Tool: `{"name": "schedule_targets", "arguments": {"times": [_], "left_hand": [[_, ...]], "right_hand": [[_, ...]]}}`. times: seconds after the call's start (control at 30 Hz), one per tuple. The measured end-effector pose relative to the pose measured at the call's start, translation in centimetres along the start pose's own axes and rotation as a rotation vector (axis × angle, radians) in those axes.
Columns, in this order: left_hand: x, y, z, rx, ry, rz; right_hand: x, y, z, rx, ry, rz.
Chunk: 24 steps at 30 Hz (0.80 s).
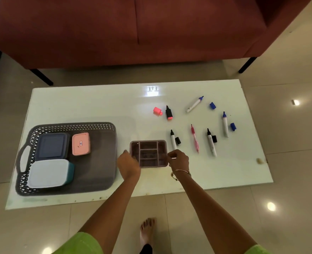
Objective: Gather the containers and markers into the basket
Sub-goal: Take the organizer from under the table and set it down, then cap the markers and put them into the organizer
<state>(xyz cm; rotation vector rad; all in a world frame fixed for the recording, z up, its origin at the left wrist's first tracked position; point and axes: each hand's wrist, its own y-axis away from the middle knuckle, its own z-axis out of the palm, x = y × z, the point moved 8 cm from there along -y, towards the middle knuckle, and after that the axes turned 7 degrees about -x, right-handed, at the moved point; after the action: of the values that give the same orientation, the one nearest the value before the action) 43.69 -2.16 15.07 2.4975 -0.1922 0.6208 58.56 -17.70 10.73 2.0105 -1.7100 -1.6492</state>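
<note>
A mauve divided organizer tray (148, 153) sits on the white tabletop (96, 105), near its front edge and just right of the basket. The left hand (128, 165) has its fingers closed on the tray's left wall, and the right hand (179, 159) has its fingers curled shut on the right wall; a thin bangle (180, 172) circles that wrist.

The dark grey basket (100, 153) with a lattice rim and a white handle lies at the left of the tabletop. Inside it, along the left side, are a navy lidded container (51, 146), a pink lidded container (80, 143) to its right, and a teal container with a white lid (49, 173) nearest the viewer.

To the right of the tray lie uncapped markers, each apart from the others: a black marker (173, 140) with its cap beside it, a pink pen (195, 138), another black marker (211, 143) with a cap beside it, and a blue marker (225, 124) near a blue cap (233, 126). Farther back lie a second blue marker (194, 104), a blue cap (213, 105), a short highlighter (169, 112) and its pink cap (157, 111).

Beyond the tabletop stands a red sofa (133, 30) on a tiled floor (289, 162).
</note>
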Motion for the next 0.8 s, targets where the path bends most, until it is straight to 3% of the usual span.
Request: {"name": "schedule_targets", "arguments": {"times": [0.1, 0.23, 0.37, 0.57, 0.67, 0.8], "left_hand": [[4.7, 1.3, 0.5, 0.018, -0.065, 0.265], [10.7, 1.4, 4.6, -0.248, -0.043, 0.380], [13.6, 0.0, 9.4, -0.355, -0.122, 0.302], [13.2, -1.7, 14.8, -0.367, -0.161, 0.088], [12.4, -2.2, 15.3, -0.315, -0.108, -0.043], [12.0, -2.3, 16.0, -0.316, -0.123, -0.064]], "right_hand": [[-0.5, -0.7, -2.6, 0.094, 0.012, 0.006], [-1.3, -3.5, -5.8, 0.181, 0.154, -0.009], [-0.9, -7.2, -5.6, 0.066, 0.258, -0.070], [-0.7, -10.0, -2.9, -0.115, 0.675, -0.329], [-0.8, -10.4, -2.5, -0.109, 0.712, -0.407], [-0.4, -11.3, -4.0, -0.030, 0.595, -0.326]]}}
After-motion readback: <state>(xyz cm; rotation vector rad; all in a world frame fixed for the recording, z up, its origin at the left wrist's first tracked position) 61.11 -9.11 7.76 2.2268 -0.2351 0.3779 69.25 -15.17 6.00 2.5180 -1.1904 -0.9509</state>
